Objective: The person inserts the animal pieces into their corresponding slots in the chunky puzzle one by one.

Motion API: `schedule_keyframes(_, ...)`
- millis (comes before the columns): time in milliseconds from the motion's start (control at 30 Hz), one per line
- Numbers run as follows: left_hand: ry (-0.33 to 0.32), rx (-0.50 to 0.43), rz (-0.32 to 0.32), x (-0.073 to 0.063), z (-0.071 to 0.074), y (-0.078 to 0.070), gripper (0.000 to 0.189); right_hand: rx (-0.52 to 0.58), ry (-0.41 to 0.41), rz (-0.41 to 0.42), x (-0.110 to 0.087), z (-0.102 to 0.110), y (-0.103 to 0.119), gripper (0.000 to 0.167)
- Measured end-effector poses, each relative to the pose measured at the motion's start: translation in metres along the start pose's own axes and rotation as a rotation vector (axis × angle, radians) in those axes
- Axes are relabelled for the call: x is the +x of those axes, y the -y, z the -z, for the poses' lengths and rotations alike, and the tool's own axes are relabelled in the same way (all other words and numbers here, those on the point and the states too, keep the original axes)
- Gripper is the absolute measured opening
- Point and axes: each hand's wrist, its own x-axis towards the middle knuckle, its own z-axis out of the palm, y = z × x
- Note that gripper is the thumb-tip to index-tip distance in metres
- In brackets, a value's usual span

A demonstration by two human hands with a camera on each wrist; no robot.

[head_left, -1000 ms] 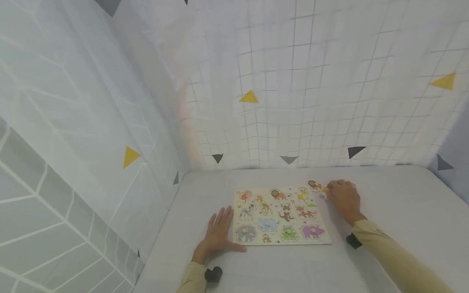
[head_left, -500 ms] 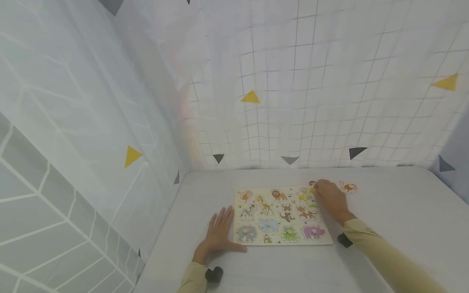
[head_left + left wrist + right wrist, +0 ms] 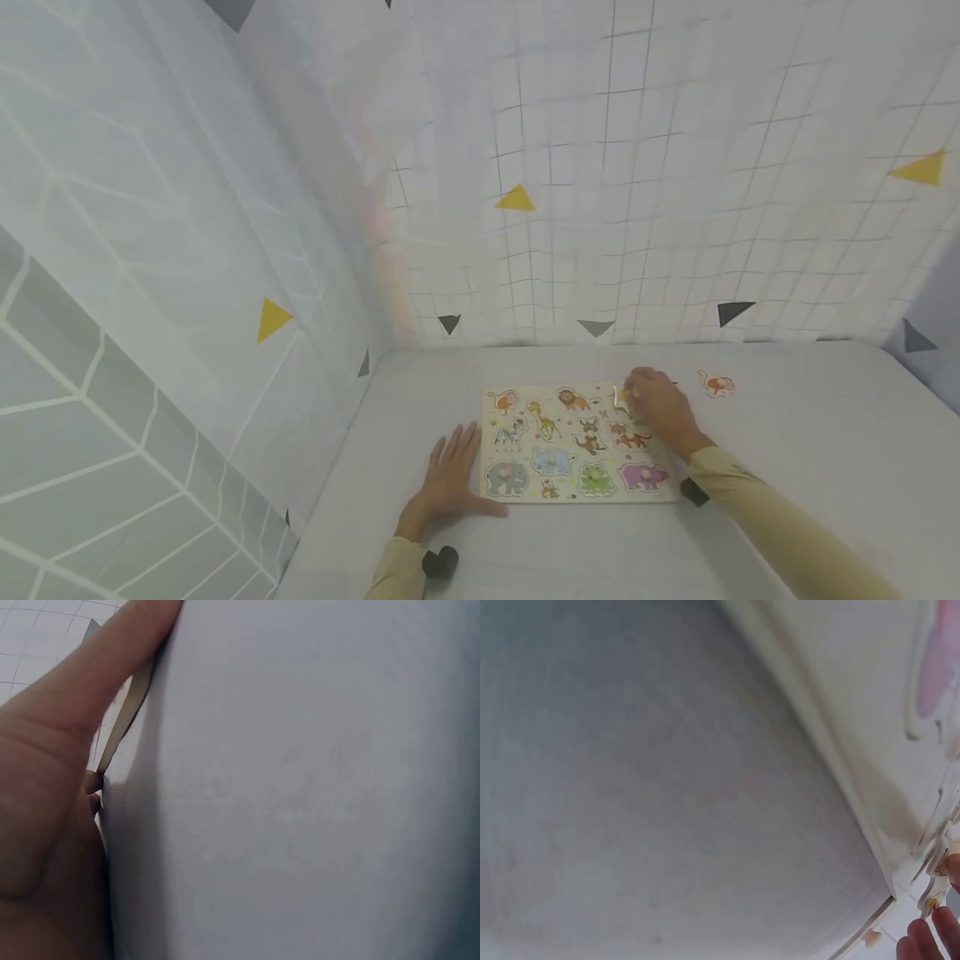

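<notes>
A wooden animal puzzle board (image 3: 525, 498) lies flat on the table. My right hand (image 3: 660, 407) is over its far right corner, pinching a yellow animal puzzle piece (image 3: 621, 397) above the matching printed animal. In the right wrist view, fingertips (image 3: 946, 930) show beside the edge of that piece (image 3: 932, 900). My left hand (image 3: 448, 477) rests with spread, straight fingers against the board's left side, the thumb along the front edge. In the left wrist view, the thumb side of this hand (image 3: 45, 772) lies beside the board's edge (image 3: 129, 709).
A monkey puzzle piece (image 3: 717, 384) lies on the table to the right. The lion piece is hidden behind my right hand. Knobbed elephant (image 3: 507, 482), frog (image 3: 597, 482) and purple hippo (image 3: 645, 477) pieces sit in the board's near row. A patterned cloth wall (image 3: 570, 250) stands behind.
My right hand has moved left with the yellow animal puzzle piece, from the table right of the board to over its far right corner, uncovering the monkey piece. My left hand stays put.
</notes>
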Motion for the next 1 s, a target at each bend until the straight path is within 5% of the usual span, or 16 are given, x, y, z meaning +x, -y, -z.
schedule_keyframes(300,0.026,-0.035,-0.002,-0.008,0.018,-0.019,0.14,0.037,0.109,-0.037,0.002,0.001,0.007,0.013)
schedule_keyframes(833,0.007,-0.037,0.009,-0.006,0.009,-0.011,0.141,-0.034,0.124,0.008,-0.004,0.002,0.002,0.019)
schedule_keyframes(1000,0.009,-0.06,-0.014,-0.007,0.012,-0.013,0.142,-0.068,0.056,-0.006,-0.005,0.003,-0.01,0.029)
